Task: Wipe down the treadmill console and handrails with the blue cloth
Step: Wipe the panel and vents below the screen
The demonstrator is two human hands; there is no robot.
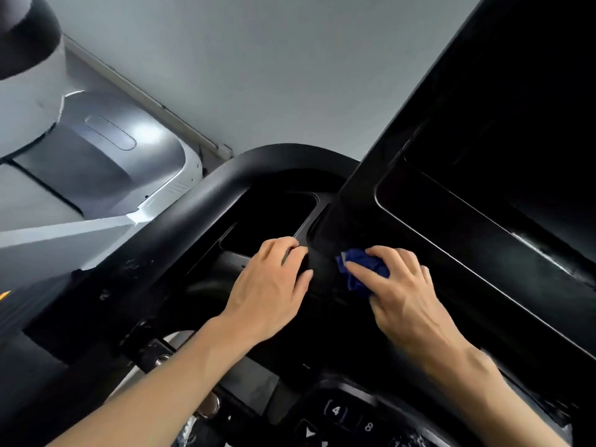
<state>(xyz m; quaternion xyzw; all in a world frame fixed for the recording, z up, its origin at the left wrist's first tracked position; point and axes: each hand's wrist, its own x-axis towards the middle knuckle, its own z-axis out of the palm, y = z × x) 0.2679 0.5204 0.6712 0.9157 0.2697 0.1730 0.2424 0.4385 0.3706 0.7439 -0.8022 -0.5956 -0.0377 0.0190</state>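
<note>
Two bare hands are on the treadmill, and one cloth between them. The right hand (403, 285) has the blue cloth (362, 271) bunched up under its palm, fingers curled over the top and thumb stretched along the near edge, pinning the wad against the black console (338, 240) just below the lower left corner of the big dark screen (483, 204). Only a crumpled lump of blue shows, poking out past the fingertips and thumb; the rest is hidden under the hand.

The left hand (274, 279) sits just beside it, not touching the cloth. Its fingers are bent over the rim of a dark recess in the console, tips hooked on the edge, thumb lying out to the right along the plastic. It grips the console edge and holds nothing loose.

One thick black handrail (206, 204) curves up and round from the lower left, arching behind the left hand. It shows pale scuffs or dust marks lower down.

Down at the bottom edge I count two readable number keys, a 4 (336, 410) and an 8 (368, 426), on the button panel between the forearms. Beyond the machine, a pale grey floor (258, 75) and one more grey machine base (96, 156) at the left.
</note>
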